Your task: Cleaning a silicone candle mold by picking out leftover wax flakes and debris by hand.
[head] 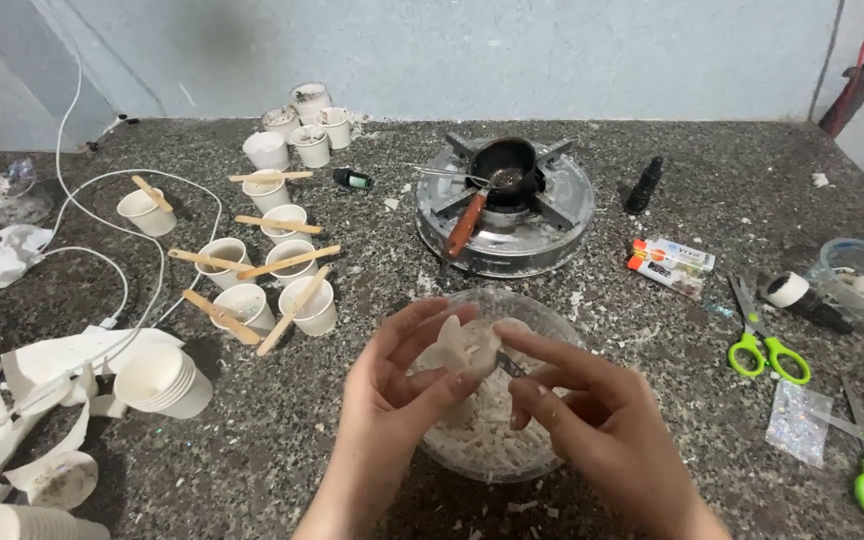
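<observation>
My left hand (392, 400) holds a white waxy chunk (464, 347) over a clear bowl (542, 312) filled with white shavings. Against the chunk's right side my right hand (582, 410) presses a small thin blade (510, 366), pinched between thumb and fingers. Both hands hover just above the bowl, near the front edge of the speckled stone counter (282, 430).
A round gas burner (507, 205) with a small dark pot and spoon stands behind the bowl. Several white paper cups with wooden sticks (262, 270) sit at the left, stacked cups (162, 380) nearer. Green scissors (767, 345), lighters (670, 262), a dark bottle (644, 185) lie right.
</observation>
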